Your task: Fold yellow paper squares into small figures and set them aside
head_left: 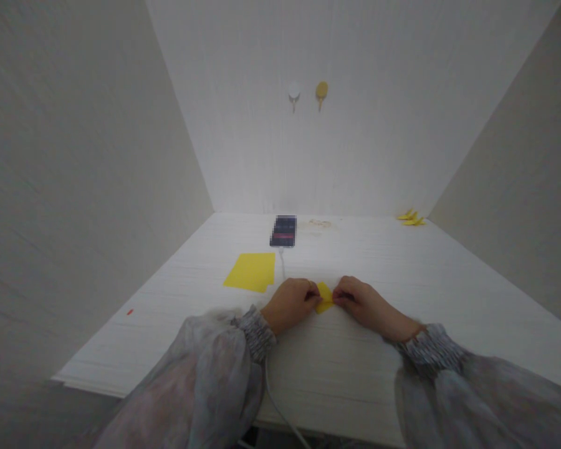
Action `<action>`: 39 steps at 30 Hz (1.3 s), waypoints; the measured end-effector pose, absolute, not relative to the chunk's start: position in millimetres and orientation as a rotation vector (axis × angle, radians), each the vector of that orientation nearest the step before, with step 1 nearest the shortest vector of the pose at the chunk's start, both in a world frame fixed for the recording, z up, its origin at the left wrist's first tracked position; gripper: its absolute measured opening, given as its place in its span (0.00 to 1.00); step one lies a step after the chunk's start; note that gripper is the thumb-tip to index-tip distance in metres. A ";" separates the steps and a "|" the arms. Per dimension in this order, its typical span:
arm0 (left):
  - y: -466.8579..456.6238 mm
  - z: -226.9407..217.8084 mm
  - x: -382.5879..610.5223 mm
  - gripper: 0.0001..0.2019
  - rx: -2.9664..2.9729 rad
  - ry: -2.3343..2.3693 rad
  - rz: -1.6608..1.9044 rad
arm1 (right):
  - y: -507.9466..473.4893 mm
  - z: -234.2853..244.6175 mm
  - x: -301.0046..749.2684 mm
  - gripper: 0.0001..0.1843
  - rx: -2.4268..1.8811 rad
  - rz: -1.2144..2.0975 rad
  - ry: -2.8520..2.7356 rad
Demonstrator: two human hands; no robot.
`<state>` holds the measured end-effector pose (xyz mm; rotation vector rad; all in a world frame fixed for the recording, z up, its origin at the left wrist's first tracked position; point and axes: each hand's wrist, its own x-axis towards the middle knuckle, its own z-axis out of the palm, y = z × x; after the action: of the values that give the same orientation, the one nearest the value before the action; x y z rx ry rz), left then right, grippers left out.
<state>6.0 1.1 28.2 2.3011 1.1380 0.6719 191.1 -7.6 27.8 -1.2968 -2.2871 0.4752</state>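
Note:
Between my two hands is a small piece of yellow paper [324, 298], partly covered by the fingers. My left hand [293, 304] pinches its left side, fingers closed. On the opposite edge, the closed fingertips of my right hand [361, 302] grip the same paper. Just beyond my left hand, flat on the white table [191, 274], lie yellow sheets [251, 271] that look stacked. How the small piece is folded cannot be made out.
A phone [283, 231] lies near the back wall, with a white cable [275, 405] running under my left arm. Several folded yellow paper pieces [412, 217] sit in the far right corner. Two hooks, one white [294, 92] and one yellow [322, 90], are on the wall. A red scrap [129, 312] lies left.

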 end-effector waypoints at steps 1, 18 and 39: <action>1.1 28.5 6.2 0.09 2.299 1.151 0.674 | -7.2 27.5 190.9 0.07 -1.307 0.466 -2.295; 1.6 26.0 8.7 0.06 2.301 1.275 0.652 | -6.0 28.6 186.4 0.06 -1.572 0.214 -2.436; 1.3 25.6 9.2 0.05 2.253 1.274 0.631 | -9.9 33.8 186.9 0.05 -1.652 0.429 -2.240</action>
<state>9.2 1.3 25.6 2.2529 1.2738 0.6305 186.9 -9.9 33.8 -1.6524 -2.2404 0.4295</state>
